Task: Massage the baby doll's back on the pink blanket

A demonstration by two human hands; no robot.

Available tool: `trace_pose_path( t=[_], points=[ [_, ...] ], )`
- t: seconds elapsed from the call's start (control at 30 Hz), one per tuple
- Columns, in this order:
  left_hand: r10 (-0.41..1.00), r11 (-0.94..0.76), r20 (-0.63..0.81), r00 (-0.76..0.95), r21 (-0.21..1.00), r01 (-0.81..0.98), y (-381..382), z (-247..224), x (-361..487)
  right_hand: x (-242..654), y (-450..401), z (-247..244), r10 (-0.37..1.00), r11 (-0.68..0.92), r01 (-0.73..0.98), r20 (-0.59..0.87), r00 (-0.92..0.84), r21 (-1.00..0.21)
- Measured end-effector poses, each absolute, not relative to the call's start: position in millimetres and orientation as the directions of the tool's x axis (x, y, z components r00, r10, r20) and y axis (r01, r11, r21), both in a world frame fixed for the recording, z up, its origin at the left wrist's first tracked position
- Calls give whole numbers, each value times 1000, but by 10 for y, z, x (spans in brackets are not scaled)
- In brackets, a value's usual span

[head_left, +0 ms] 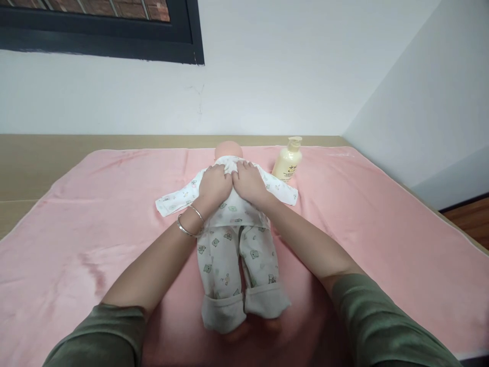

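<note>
A baby doll (233, 216) in a white printed top and matching trousers with turned-up cuffs lies face down on a pink blanket (126, 224). Its bare head points to the wall, and its feet show below the cuffs. My left hand (216, 183) rests flat on the left of the doll's upper back, fingers stretched out; a silver bangle circles that wrist. On the other side of the upper back lies my right hand (248, 181), also flat. The thumbs nearly meet in the middle. Both sleeves of the top spread out sideways, and neither hand grips anything.
A pale yellow pump bottle (287, 160) stands on the blanket just beyond the doll's right-hand sleeve. Bare wood surface (46, 163) borders the blanket at the back and left. White walls (267, 76) rise behind and to the right, with a dark window frame (114, 38) upper left.
</note>
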State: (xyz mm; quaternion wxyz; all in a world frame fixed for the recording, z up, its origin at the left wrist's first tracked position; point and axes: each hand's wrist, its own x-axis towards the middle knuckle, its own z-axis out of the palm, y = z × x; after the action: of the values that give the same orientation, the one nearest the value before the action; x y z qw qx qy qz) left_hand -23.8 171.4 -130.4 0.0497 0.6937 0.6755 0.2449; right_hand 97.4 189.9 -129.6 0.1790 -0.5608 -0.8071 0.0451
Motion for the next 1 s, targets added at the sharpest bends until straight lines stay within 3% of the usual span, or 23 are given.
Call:
trace_pose_path(
  t=[0.1, 0.2, 0.4, 0.53, 0.73, 0.87, 1.0],
  points=[
    [974, -62, 216, -64, 531, 845, 1852, -1304, -400, 870, 1667, -1268, 911, 396, 893, 218, -351, -215],
    [973, -64, 222, -68, 538, 840, 1888, -1328, -431, 865, 1661, -1285, 885, 450, 868, 236, -401, -211],
    [927, -128, 373, 42, 210, 969, 1664, -1395, -150, 1081, 2161, -1381, 894, 440, 821, 269, -359, -363],
    [893, -225, 425, 149, 135, 965, 1542, -1367, -55, 1138, 2263, -1382, 893, 444, 807, 265, -364, -389],
    [966, -106, 260, -1, 397, 912, 1756, -1288, -288, 1009, 1969, -1336, 886, 432, 874, 285, -366, -223],
    [956, -72, 274, -109, 576, 814, 1893, -1419, -408, 876, 1718, -1330, 872, 435, 895, 292, -393, -94],
    [933, -98, 330, -145, 621, 778, 1911, -1536, -408, 895, 1763, -1347, 848, 486, 863, 310, -429, -136]
  ],
)
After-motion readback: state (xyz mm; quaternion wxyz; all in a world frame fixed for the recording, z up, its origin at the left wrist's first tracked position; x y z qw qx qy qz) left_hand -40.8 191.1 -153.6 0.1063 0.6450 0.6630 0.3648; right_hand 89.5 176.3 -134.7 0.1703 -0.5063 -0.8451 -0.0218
